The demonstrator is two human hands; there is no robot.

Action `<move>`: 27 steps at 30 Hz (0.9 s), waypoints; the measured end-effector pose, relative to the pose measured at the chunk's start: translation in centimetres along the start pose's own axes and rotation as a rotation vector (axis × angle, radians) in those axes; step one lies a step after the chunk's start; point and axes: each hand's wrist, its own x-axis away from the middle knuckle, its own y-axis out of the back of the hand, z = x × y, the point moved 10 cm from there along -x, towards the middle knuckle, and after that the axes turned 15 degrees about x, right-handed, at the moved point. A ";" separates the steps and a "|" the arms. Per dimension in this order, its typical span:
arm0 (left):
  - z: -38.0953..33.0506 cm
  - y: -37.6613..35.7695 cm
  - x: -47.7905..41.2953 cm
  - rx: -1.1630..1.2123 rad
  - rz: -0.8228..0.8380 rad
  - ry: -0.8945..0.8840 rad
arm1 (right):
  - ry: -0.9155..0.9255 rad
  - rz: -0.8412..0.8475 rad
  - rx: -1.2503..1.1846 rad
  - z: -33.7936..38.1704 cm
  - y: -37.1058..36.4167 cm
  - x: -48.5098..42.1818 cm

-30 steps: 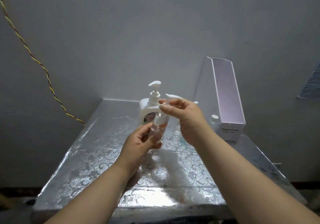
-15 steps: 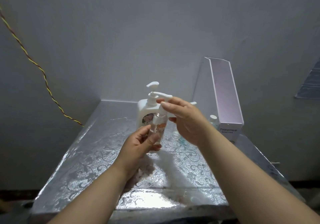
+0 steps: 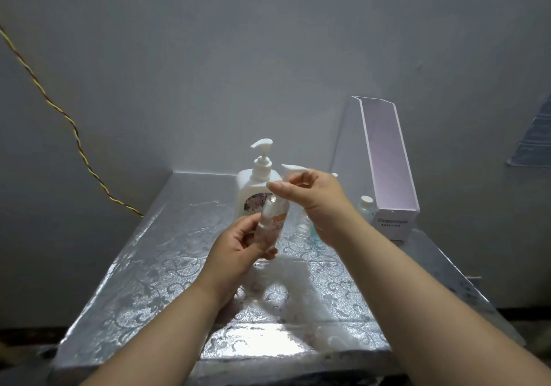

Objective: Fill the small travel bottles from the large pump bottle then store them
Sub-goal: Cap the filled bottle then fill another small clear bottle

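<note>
Left hand (image 3: 235, 251) fingers (image 3: 243, 227) curl around tilted travel bottle (image 3: 272, 218).

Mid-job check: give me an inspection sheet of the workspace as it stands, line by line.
Surface: table covered in shiny embossed foil, glare near the front edge.
Job's things: pump bottle upright at the back; clear travel bottle tilted, in hand; white cap held above it, apparently off its neck; capped small bottle beside the box.
Clutter: open white box at right; clear container partly hidden behind the right hand.
Grippers: left hand grips the travel bottle; right hand pinches the cap.
Cables: twisted yellow cable runs down the wall to the table's left edge.
Surroundings: plain grey wall; sheet at far right.
</note>
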 end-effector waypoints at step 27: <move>0.2 -0.7 0.3 0.068 0.096 0.040 | 0.035 0.207 -0.120 0.4 -1.4 0.5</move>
